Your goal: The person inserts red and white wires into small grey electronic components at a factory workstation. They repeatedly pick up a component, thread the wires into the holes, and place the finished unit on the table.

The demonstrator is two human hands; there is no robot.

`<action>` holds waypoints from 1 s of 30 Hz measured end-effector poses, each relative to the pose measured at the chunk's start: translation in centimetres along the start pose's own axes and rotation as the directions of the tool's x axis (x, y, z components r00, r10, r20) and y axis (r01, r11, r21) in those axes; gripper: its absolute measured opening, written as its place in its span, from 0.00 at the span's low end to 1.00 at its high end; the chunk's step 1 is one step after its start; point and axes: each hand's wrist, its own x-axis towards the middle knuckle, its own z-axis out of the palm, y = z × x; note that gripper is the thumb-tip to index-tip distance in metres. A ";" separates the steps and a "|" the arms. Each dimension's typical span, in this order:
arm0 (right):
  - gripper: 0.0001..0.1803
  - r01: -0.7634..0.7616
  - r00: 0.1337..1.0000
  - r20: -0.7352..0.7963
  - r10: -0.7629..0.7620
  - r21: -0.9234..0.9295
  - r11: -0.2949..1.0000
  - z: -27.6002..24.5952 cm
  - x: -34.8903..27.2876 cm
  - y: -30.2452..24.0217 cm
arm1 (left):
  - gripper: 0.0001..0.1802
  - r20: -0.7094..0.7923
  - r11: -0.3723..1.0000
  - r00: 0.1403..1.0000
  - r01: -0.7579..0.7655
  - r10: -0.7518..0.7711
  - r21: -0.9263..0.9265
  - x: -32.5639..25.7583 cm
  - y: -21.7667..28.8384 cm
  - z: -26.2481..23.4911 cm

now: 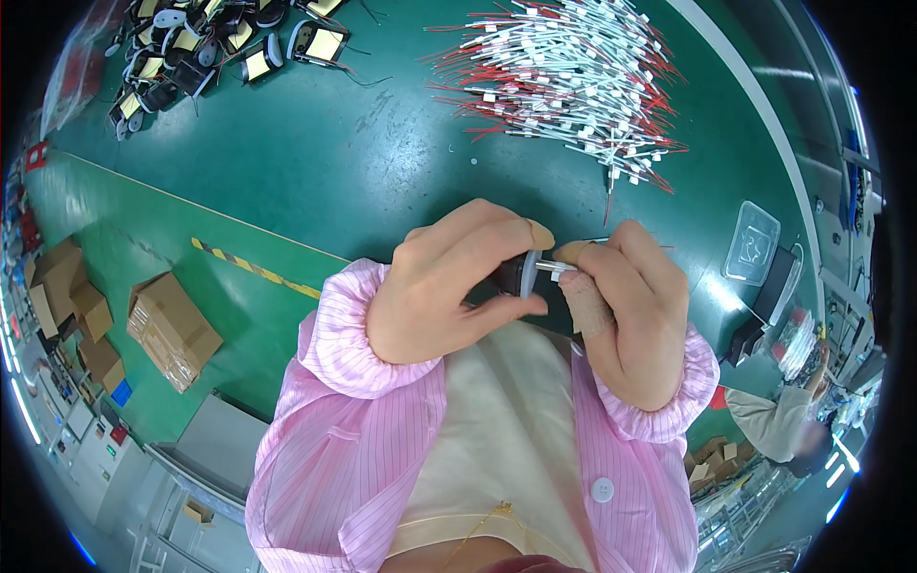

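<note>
Near the table's front edge, my left hand [444, 282] grips a small black housing with a grey rim [529, 274] between thumb and fingers. Much of the housing is hidden by the fingers. My right hand [635, 306] is closed, pinching a short white-sleeved wire lead [551, 265] whose end meets the grey rim. Whether the lead goes into the housing I cannot tell. Bandage-like tape wraps one right-hand digit. Beyond the hands lies a large heap of white and red wire leads [573, 95] with small white connectors.
Several black-and-grey housings [260, 59] with pale yellow pads and thin wires are piled at the far left of the green table [382, 172]. At the right stand a clear plastic box [752, 243] and a dark tray [776, 291]. Cardboard boxes [174, 329] sit on the floor; another person [778, 420] is at right.
</note>
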 end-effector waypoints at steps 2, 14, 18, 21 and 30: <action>0.10 0.019 1.000 0.007 -0.020 0.036 0.999 -0.1 0.0 0.4 | 0.28 0.019 0.994 1.000 0.019 -0.017 -0.108 -0.3 -0.3 -0.4; 0.07 0.004 0.999 0.050 -0.018 0.263 0.965 0.8 -0.1 1.8 | 0.20 0.045 0.919 0.988 0.156 -0.150 -0.363 -0.1 -0.8 -0.8; 0.10 0.016 0.987 -0.161 -0.028 -0.076 0.997 2.7 -0.7 0.0 | 0.20 -0.072 0.984 0.985 0.150 -0.157 -0.093 0.2 0.2 0.0; 0.11 0.040 0.997 -0.075 -0.031 0.127 0.991 1.2 -0.6 0.8 | 0.20 -0.059 0.992 0.993 0.097 -0.102 -0.078 0.4 0.9 -0.2; 0.06 -0.078 0.997 -0.006 0.081 0.194 0.978 0.4 0.4 2.8 | 0.24 0.030 0.997 0.997 -0.076 0.076 0.004 2.0 -1.3 -2.4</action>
